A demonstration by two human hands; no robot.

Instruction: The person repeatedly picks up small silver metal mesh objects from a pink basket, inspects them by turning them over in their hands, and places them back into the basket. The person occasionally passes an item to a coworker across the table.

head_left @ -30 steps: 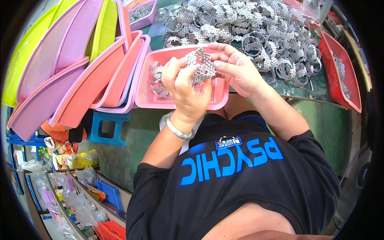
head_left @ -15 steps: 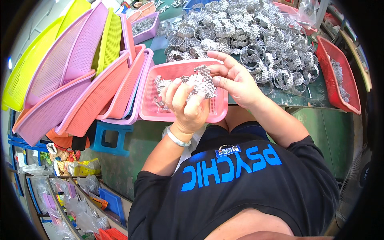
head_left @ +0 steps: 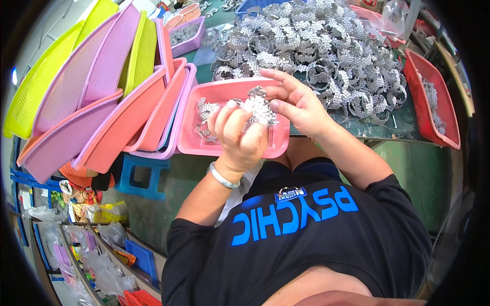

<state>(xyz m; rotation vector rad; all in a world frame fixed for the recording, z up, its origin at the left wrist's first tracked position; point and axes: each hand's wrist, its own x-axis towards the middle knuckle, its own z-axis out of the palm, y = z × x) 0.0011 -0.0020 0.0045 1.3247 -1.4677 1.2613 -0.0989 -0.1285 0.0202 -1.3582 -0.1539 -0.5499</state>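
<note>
My left hand is closed on a silver honeycomb-patterned metal piece, held above a pink basket. The palm and curled fingers cover part of the piece. At its right edge is my right hand, fingers spread and index finger stretched out; its thumb and a fingertip are close to the metal, and whether they touch it is unclear. More silver metal pieces lie inside the pink basket, left of my left hand.
A big heap of curled silver metal bands covers the table behind the basket. To the right stands a red basket with silver pieces. Stacked lilac, orange and lime baskets lean at the left, above a blue stool.
The metal piece has tilted and turned slightly in my left hand. My right hand remains beside it, its fingers shifted a little left.
</note>
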